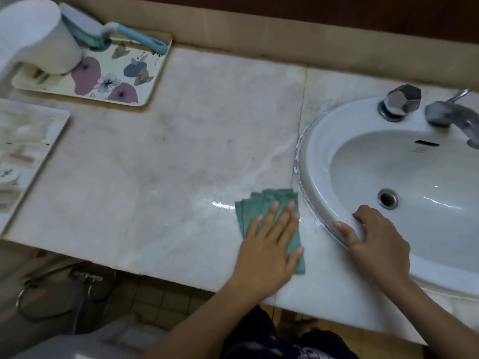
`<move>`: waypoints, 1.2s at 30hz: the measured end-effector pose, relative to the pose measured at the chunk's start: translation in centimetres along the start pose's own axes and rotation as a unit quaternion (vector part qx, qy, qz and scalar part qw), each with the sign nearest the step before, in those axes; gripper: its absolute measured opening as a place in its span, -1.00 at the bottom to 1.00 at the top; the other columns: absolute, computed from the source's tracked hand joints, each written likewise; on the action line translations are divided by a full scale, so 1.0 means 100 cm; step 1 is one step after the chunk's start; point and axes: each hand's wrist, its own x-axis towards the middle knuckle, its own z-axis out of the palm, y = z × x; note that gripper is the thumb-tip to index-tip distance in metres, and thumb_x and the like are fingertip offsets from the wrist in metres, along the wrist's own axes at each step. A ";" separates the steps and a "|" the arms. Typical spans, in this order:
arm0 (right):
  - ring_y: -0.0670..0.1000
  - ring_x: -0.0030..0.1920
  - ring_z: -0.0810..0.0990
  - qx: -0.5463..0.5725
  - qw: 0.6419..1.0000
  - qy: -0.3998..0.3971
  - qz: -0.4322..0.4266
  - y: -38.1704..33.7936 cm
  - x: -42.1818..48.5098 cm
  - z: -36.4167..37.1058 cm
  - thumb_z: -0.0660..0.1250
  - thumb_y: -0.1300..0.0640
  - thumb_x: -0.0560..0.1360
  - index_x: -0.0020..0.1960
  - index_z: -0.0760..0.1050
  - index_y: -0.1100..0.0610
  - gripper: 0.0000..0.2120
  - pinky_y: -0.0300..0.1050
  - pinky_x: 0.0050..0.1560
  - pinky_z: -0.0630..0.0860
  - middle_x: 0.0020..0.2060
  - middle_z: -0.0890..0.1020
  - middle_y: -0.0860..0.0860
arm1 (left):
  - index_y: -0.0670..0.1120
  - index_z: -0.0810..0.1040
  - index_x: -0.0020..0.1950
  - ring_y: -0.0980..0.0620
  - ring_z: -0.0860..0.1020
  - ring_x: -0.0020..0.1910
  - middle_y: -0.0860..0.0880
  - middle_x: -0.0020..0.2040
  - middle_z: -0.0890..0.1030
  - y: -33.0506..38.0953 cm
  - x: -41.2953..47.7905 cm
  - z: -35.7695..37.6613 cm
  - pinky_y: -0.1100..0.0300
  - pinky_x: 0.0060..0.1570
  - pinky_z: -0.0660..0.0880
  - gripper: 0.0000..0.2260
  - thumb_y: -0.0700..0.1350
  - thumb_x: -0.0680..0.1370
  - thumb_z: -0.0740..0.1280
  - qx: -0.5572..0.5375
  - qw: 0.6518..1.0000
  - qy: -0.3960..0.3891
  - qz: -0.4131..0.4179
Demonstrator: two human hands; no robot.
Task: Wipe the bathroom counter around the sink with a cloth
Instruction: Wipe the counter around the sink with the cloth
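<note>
A folded green cloth [261, 203] lies flat on the pale marble counter [181, 141], just left of the white oval sink [318, 156]. My left hand [269, 242] presses down on the cloth with its fingers spread and flat. My right hand [373, 239] rests on the sink's near-left rim, thumb on the outer edge and fingers curled over into the basin. A wet, shiny streak shows on the counter to the left of the cloth and along the sink's edge.
A floral tray [121, 73] at the back left carries a white jug [39, 35] and a blue-handled brush [140, 38]. A white tray [33, 141] with small items sits at the left edge. A metal tap knob [401, 99] and spout [453, 117] stand behind the basin.
</note>
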 end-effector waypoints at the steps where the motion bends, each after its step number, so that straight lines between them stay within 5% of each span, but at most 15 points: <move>1: 0.04 -0.16 0.43 0.002 1.000 0.001 -0.002 0.001 0.000 0.000 0.14 -0.29 0.48 -0.16 0.29 -0.01 -0.65 -0.06 -0.29 0.31 -0.22 0.45 -0.08 | -0.01 0.10 0.59 0.01 -0.07 0.58 0.05 0.61 -0.01 -0.014 -0.013 -0.005 -0.02 0.48 0.04 -0.44 0.18 0.64 0.02 0.003 1.000 -0.010 0.015; 4: 0.04 -0.19 0.42 0.000 1.000 -0.002 -0.008 -0.001 0.002 0.000 0.08 -0.34 0.43 -0.18 0.27 -0.02 -0.62 -0.06 -0.29 0.30 -0.24 0.43 -0.08 | 0.02 0.09 0.59 0.02 -0.06 0.58 0.06 0.61 0.01 -0.086 -0.028 -0.025 -0.03 0.47 0.11 -0.43 0.22 0.63 -0.01 0.042 0.999 -0.004 0.012; 8: 0.07 -0.18 0.44 -0.002 1.000 0.006 -0.009 -0.003 0.000 0.002 0.11 -0.28 0.50 -0.18 0.27 -0.01 -0.66 -0.04 -0.27 0.33 -0.23 0.45 -0.06 | 0.01 0.06 0.59 -0.01 -0.06 0.58 0.06 0.61 -0.02 -0.190 0.018 -0.063 -0.08 0.49 0.07 -0.41 0.23 0.61 -0.02 0.029 0.981 0.046 -0.188; 12: 0.08 -0.18 0.44 -0.008 1.000 0.011 -0.020 -0.006 0.000 0.001 0.10 -0.29 0.49 -0.18 0.28 0.00 -0.65 -0.04 -0.28 0.32 -0.23 0.46 -0.05 | -0.07 0.00 0.60 -0.10 -0.12 0.58 -0.02 0.61 -0.08 -0.201 0.089 -0.078 -0.10 0.50 -0.06 -0.43 0.15 0.65 -0.03 0.004 0.932 0.067 -0.355; 15: 0.08 -0.20 0.44 -0.009 0.999 0.019 -0.026 -0.006 -0.001 0.001 0.04 -0.33 0.44 -0.18 0.26 0.01 -0.61 -0.05 -0.29 0.29 -0.24 0.45 -0.06 | -0.10 -0.01 0.60 -0.13 -0.12 0.57 -0.05 0.61 -0.08 -0.137 0.101 -0.057 -0.11 0.49 -0.06 -0.42 0.14 0.64 -0.02 -0.011 0.945 0.073 -0.320; 20: 0.06 -0.24 0.45 0.003 0.999 0.023 -0.043 0.001 -0.002 0.001 0.02 -0.37 0.43 -0.19 0.25 0.00 -0.58 -0.06 -0.30 0.28 -0.27 0.45 -0.07 | -0.04 0.03 0.60 -0.03 -0.18 0.58 0.03 0.61 -0.09 0.014 0.020 0.000 -0.04 0.49 -0.12 -0.41 0.16 0.62 0.01 -0.025 0.994 0.026 -0.105; 24: 0.10 -0.25 0.43 0.003 0.998 0.016 -0.055 0.004 -0.003 0.000 0.12 -0.28 0.52 -0.19 0.25 0.03 -0.61 -0.07 -0.33 0.24 -0.29 0.44 -0.04 | 0.05 -0.06 0.60 0.05 -0.22 0.57 0.06 0.60 -0.14 -0.028 -0.066 -0.008 -0.03 0.53 -0.09 -0.44 0.23 0.65 -0.07 0.041 0.998 -0.013 -0.052; 28: 0.21 -0.15 0.44 0.007 0.996 0.054 -0.066 -0.004 -0.008 0.005 0.10 -0.13 0.51 -0.15 0.37 0.14 -0.67 0.02 -0.22 0.36 -0.20 0.52 0.12 | 0.11 -0.12 0.59 0.06 -0.21 0.56 0.12 0.59 -0.19 -0.140 -0.115 -0.042 -0.07 0.52 -0.02 -0.40 0.30 0.60 -0.13 0.042 0.977 0.016 -0.206; 32: 0.26 0.07 0.45 0.024 0.970 0.126 -0.205 -0.014 -0.041 0.017 0.14 0.05 0.40 0.06 0.53 0.24 -0.62 0.13 0.05 0.32 0.08 0.54 0.19 | 0.05 -0.05 0.60 0.03 -0.15 0.57 0.10 0.59 -0.15 -0.214 -0.117 -0.065 -0.10 0.51 -0.02 -0.37 0.31 0.59 -0.10 0.023 0.932 0.054 -0.357; 36: 0.17 0.15 0.47 0.011 0.947 0.068 -0.313 -0.037 -0.051 0.027 0.14 0.01 0.43 0.10 0.54 0.17 -0.63 0.06 0.15 0.34 0.13 0.54 0.13 | 0.02 -0.03 0.61 -0.04 -0.12 0.58 0.04 0.61 -0.10 -0.248 -0.085 -0.077 -0.10 0.51 -0.07 -0.39 0.26 0.62 -0.10 0.005 0.901 0.090 -0.425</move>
